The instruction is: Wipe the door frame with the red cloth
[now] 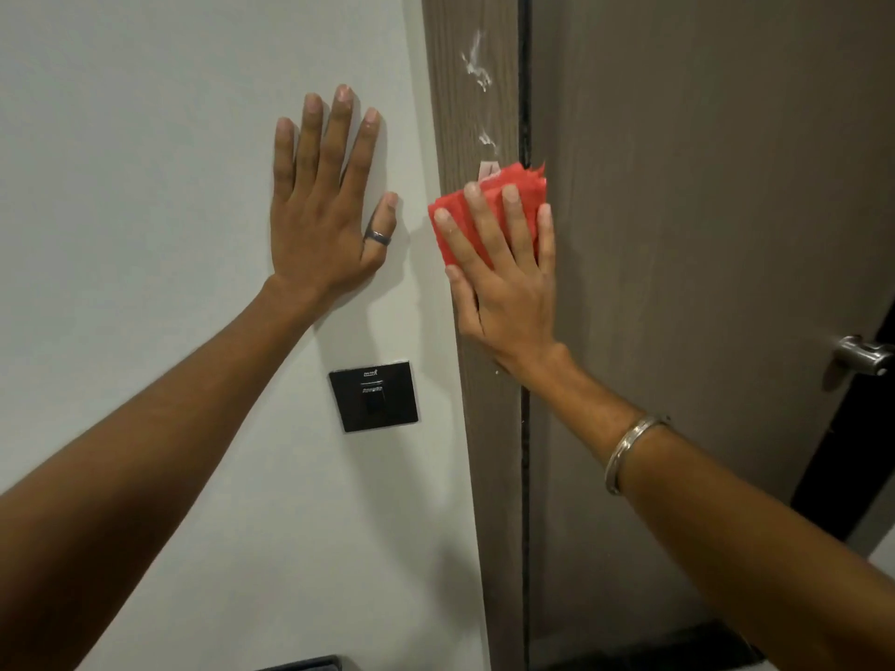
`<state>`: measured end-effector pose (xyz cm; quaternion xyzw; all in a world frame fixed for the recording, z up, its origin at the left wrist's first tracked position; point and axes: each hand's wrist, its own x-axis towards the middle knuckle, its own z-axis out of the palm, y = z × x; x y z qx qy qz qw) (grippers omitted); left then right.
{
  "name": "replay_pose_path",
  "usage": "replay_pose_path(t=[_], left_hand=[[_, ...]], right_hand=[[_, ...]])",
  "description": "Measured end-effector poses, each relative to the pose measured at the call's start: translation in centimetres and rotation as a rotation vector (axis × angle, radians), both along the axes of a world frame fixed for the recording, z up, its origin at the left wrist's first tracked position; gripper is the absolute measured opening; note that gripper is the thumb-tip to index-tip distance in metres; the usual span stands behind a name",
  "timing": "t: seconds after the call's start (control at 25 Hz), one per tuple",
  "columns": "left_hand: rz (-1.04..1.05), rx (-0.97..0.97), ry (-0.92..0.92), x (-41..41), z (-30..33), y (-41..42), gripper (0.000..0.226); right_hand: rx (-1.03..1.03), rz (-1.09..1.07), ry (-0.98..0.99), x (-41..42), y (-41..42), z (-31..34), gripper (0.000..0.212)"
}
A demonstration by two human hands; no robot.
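The brown wood-grain door frame (472, 89) runs top to bottom through the middle of the view. My right hand (508, 283) presses the folded red cloth (520, 179) flat against the frame, fingers spread over it. White smears (477, 70) mark the frame above the cloth. My left hand (324, 210) lies flat and open on the white wall (145, 162) left of the frame, a ring on its thumb.
A black square switch plate (374, 401) sits on the wall below my left hand. The brown door (702, 210) fills the right side, with a metal handle (864, 355) at the right edge. A dark gap separates frame and door.
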<state>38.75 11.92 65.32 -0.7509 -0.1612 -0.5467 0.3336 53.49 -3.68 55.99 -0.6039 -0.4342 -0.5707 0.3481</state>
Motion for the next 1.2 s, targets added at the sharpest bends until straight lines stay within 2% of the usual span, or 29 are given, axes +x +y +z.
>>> replay_pose_path(t=[0.2, 0.24, 0.44, 0.56, 0.72, 0.88, 0.96, 1.08, 1.2], left_hand=[[0.002, -0.002, 0.016, -0.4, 0.1, 0.0, 0.073], [-0.001, -0.007, 0.018, -0.4, 0.1, -0.1, 0.072], [-0.016, -0.014, 0.032, -0.3, 0.0, -0.3, 0.072], [-0.013, -0.012, 0.016, -0.2, 0.0, 0.2, 0.073], [-0.006, 0.001, 0.013, -0.3, -0.2, 0.3, 0.072], [0.000, 0.004, 0.011, -0.1, 0.0, 0.1, 0.071], [-0.002, -0.004, 0.011, -0.3, 0.0, 0.0, 0.072], [-0.005, -0.017, 0.018, -0.4, -0.1, -0.3, 0.072], [-0.003, -0.026, 0.023, -0.4, 0.1, -0.4, 0.072]], right_hand=[[-0.178, -0.048, 0.104, -3.3, -3.0, -10.0, 0.067], [-0.206, -0.058, 0.084, -3.3, -3.2, -10.2, 0.067], [-0.082, 0.002, 0.031, -1.0, -0.9, 2.2, 0.056], [-0.024, -0.004, 0.041, -1.0, 0.1, 3.2, 0.055], [-0.029, -0.011, 0.130, -2.2, 0.1, -4.2, 0.061], [-0.171, -0.079, 0.156, -3.2, -1.3, -14.7, 0.071], [-0.235, -0.092, 0.158, -3.5, -2.3, -17.3, 0.074], [-0.291, -0.074, 0.136, -2.7, -3.0, -16.1, 0.070], [-0.245, -0.009, 0.089, -1.9, -2.6, -10.5, 0.067]])
